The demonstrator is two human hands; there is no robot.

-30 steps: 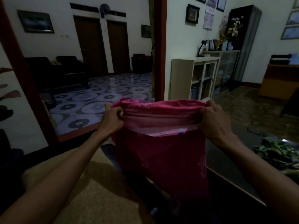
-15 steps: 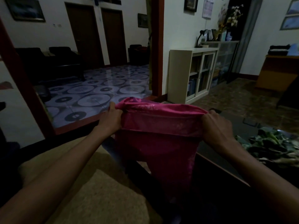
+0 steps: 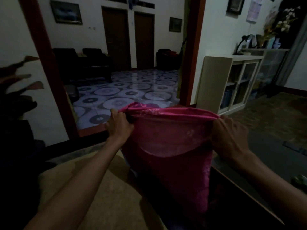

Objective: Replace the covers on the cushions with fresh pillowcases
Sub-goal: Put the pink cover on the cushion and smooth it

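A pink pillowcase hangs in front of me, its open mouth stretched wide at the top and its paler inside showing below the rim. My left hand grips the bunched left end of the opening. My right hand grips the right end. The lower part of the case drops into shadow between my arms. I cannot tell whether a cushion is inside.
A tan cushion or seat lies under my left arm. A dark glass table stands at the right with green leaves on it. A white cabinet stands beyond, and a red-framed doorway opens onto a patterned floor.
Both hands have pulled the pillowcase mouth wider apart, so the rim now runs taut and more of the pale inside shows. The view has tilted up slightly.
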